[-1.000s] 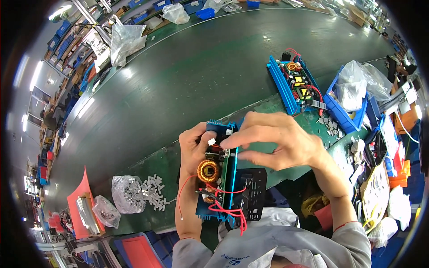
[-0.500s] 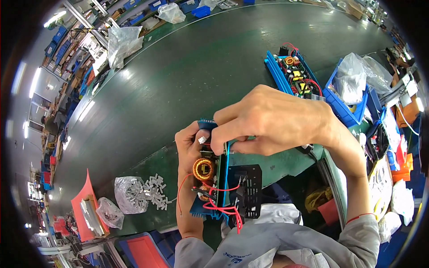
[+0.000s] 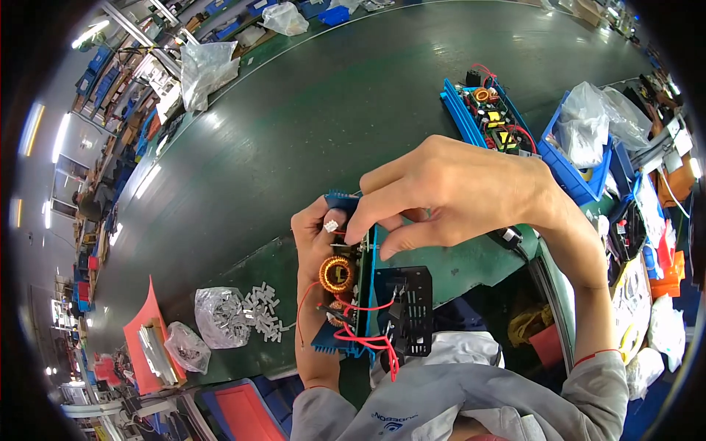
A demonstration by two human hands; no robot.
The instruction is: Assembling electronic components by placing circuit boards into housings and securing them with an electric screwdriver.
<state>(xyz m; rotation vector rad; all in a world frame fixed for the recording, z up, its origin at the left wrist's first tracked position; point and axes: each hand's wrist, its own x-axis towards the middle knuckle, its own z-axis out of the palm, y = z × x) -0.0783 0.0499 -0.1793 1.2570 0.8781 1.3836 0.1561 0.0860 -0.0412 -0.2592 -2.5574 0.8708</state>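
My left hand [image 3: 314, 246] is wrapped round a blue metal housing [image 3: 373, 242] with a circuit board inside, held on edge in front of me. On the board a large copper toroid coil [image 3: 336, 274] faces up, with a smaller coil below it. A small white connector [image 3: 332, 226] shows beside my left thumb. Red wires [image 3: 364, 336] and a black slotted end plate [image 3: 409, 309] hang from the housing's near end. My right hand [image 3: 448, 192] arches over the upper end: its index fingertip reaches inside the edge, its thumb stands apart outside. Nothing shows between them.
A second blue housing with a board [image 3: 491, 117] lies at the back right, beside a blue bin [image 3: 588, 180] of plastic bags. Small grey pieces [image 3: 266, 312] are heaped left of me by a clear bag [image 3: 220, 317]. A red folder [image 3: 147, 345] stands further left.
My right thumb and fingers have spread apart and lifted slightly from the housing's edge. My left hand keeps its hold on the housing. The whole view has shifted a little.
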